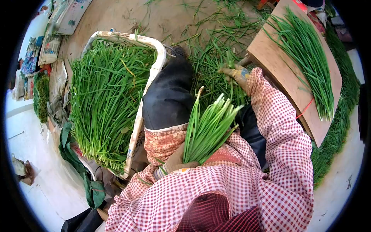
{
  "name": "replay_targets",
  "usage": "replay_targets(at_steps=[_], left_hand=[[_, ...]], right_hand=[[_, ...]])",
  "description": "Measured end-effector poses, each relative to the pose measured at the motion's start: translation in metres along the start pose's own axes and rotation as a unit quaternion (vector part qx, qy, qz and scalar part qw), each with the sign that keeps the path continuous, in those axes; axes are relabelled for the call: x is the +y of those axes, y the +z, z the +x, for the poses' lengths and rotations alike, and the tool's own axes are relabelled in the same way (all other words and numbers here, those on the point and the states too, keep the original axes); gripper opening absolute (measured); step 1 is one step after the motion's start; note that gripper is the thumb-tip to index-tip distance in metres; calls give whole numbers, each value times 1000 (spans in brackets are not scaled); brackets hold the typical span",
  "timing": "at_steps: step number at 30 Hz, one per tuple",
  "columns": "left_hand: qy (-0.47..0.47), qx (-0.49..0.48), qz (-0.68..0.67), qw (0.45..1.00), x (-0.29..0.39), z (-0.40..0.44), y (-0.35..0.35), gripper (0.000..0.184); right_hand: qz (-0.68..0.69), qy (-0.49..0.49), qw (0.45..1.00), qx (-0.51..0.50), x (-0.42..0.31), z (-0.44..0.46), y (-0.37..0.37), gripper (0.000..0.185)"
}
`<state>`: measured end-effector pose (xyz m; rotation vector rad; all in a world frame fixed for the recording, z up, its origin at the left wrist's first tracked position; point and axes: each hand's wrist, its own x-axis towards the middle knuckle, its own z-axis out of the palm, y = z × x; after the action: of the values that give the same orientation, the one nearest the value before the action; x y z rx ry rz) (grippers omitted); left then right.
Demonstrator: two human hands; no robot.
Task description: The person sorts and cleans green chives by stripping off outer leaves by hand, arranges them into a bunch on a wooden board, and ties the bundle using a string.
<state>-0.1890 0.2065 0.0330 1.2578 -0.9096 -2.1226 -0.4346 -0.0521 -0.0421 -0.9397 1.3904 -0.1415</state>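
While the green bunch (210, 133) tilts pale-ends-up at the lap (237, 150), the left hand (176, 163) wraps its leafy lower part; a snug, uncrushing grip suits it (soft blades, I judge). Right hand (237, 76) curls at loose greens (210, 58), hold unclear; beyond, white-rimmed basket (157, 63).

one head-worn view, looking forward and steeply down over the wearer's checked garment (150, 201), which fills much of the bottom edge, nearest the lens. the left hand (177, 163) and right hand (237, 75) fall near the middle, the right farther out. the floor (123, 17) recedes toward the top. a white frame (157, 52) stands left, a wooden board (272, 46) right. the very wide lens curves straight edges inside a rounded black border.
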Motion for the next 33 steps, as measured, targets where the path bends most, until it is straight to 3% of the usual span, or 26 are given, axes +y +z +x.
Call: replay_targets(at_steps=[3, 5, 7, 9, 11, 12, 13, 15, 17, 18, 21, 22, 23, 25, 26, 27, 29, 30, 31, 32, 33], left_hand=[[-23, -20, 9, 999, -4, 2, -4, 88], [-15, -20, -49, 998, -5, 4, -3, 89], [-15, -30, -36, 999, -3, 7, -3, 90], [-9, -10, -83, 996, 0, 8, 2, 90], [-27, -7, -127, 991, -5, 9, 1, 90], [-40, -6, -169, 985, -6, 8, 1, 90], [-45, -4, -170, 984, -6, 6, 2, 90], [-70, 13, -180, 981, -2, 4, 2, 88], [-54, 37, -171, 983, -6, 3, 1, 88], [-48, 42, -176, 982, -7, 1, 1, 88], [-16, 64, -194, 979, -12, -2, 2, 89], [0, 73, -199, 977, -14, -3, 3, 89], [21, 82, -202, 976, -15, -5, 4, 90], [68, 98, -196, 973, -18, -7, 8, 90], [92, 108, -177, 974, -16, -8, 9, 91], [112, 116, -128, 979, -12, -11, 8, 92], [163, 144, 16, 976, -3, -18, 4, 94], [97, 205, 54, 973, 4, -25, 6, 96], [55, 253, 104, 960, 15, -31, 11, 94], [110, 250, 74, 959, 20, -31, 12, 92], [165, 244, 43, 955, 24, -31, 13, 90]], right_hand=[[117, -55, 965, -229, -12, -5, 20, 47], [161, -103, 923, -333, -12, -14, 32, 45], [168, -83, 900, -394, -12, -9, 46, 41], [154, -60, 912, -376, -8, 2, 55, 31], [128, -105, 907, -387, -5, 8, 51, 27], [210, -31, 871, -442, -3, 15, 50, 25], [164, -79, 915, -360, 1, 5, 47, 24], [207, -90, 917, -328, 15, 23, 41, 23], [161, -88, 951, -250, 13, 37, 25, 22], [217, -88, 952, -198, 18, 55, 16, 29], [14, -21, 983, -181, 21, 95, -12, 56], [-271, 11, 957, -99, 21, 84, -9, 66], [-532, 41, 846, -5, 20, 72, -5, 76], [-489, 67, 870, -15, 18, 60, -3, 78], [-466, -11, 884, -32, 22, 58, -11, 70], [-466, -18, 884, -30, 24, 55, -15, 70], [-282, -71, 955, -56, 14, 32, -18, 61], [-154, -138, 978, -18, 20, 20, -15, 50], [35, -81, 996, 33, 4, -18, -3, 51], [216, -66, 970, 95, 7, -32, 11, 45], [322, -25, 943, 77, 1, -54, 16, 44]])
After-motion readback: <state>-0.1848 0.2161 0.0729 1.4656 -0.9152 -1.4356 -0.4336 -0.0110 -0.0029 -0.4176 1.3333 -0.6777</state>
